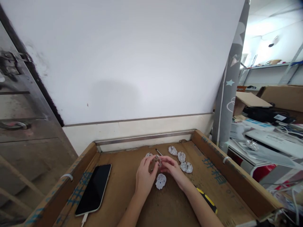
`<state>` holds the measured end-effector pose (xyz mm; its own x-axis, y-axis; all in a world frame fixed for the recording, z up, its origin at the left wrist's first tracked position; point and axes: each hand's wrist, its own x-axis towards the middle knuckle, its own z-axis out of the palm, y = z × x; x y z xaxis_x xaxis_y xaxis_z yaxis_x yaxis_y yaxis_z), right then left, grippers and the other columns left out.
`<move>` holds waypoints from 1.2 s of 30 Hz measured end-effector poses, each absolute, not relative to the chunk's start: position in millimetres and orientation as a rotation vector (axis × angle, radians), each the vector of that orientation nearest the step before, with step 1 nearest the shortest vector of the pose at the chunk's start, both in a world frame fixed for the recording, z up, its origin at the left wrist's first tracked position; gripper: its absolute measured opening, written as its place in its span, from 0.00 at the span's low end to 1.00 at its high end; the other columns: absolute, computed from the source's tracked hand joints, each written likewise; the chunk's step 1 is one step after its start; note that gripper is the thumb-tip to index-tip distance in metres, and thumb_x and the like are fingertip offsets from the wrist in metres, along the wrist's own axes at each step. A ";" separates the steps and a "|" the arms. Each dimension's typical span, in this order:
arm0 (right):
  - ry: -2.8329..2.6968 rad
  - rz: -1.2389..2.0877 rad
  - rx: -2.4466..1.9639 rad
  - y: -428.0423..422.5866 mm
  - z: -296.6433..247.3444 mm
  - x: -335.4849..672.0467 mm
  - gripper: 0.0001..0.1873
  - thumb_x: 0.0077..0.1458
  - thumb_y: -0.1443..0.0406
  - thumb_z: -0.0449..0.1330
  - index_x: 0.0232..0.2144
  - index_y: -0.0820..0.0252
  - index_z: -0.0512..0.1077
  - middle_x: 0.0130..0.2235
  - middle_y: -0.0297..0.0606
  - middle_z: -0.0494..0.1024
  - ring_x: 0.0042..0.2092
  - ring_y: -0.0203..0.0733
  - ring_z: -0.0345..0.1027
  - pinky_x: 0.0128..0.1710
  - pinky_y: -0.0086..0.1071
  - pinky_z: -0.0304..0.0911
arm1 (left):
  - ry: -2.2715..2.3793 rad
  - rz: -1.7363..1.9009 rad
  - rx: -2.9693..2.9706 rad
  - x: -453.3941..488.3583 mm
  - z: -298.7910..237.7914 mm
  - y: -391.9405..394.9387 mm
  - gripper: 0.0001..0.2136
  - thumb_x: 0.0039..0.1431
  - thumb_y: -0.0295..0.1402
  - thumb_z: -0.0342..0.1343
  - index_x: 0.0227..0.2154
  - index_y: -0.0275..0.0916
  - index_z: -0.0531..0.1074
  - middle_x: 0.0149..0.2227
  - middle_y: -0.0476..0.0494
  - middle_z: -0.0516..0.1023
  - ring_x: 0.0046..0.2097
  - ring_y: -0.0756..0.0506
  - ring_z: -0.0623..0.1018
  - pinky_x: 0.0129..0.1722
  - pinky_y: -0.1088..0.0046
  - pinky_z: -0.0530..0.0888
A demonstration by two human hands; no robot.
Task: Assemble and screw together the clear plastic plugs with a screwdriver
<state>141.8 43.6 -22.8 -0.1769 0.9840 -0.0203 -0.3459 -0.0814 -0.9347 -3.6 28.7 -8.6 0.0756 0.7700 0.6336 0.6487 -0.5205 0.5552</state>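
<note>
My left hand (145, 176) and my right hand (174, 170) meet over the cardboard surface, fingers pinched around a clear plastic plug part (157, 160) with metal inside. Just below them lies a whitish plug cover (161, 181) with several holes. Part of another clear plug piece (149, 154) shows behind my left fingers. A thin dark rod (158, 152) with a pale end lies beyond the hands. To the right of my right hand rest a clear plug (172, 150), a second plug (181, 156) and a third plug (187, 167), metal pins showing.
A yellow and black tool handle (206, 200) is partly hidden by my right forearm. On the left lies a phone (94, 189) with a white cable (84, 218). Raised cardboard walls (227, 167) edge the surface. Beyond the right wall is a cluttered table with a silver laptop-like panel (272, 143).
</note>
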 end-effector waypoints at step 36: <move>-0.920 1.392 -0.940 49.2 -27.0 144.5 0.31 0.34 0.49 0.66 0.39 0.60 0.68 0.27 0.32 0.69 0.25 0.30 0.63 0.22 0.24 0.59 | 1.308 1.111 2.239 0.6 -3.6 20.5 0.04 0.56 0.34 0.51 0.31 0.41 0.69 0.33 0.47 0.75 0.37 0.46 0.74 0.38 0.70 0.71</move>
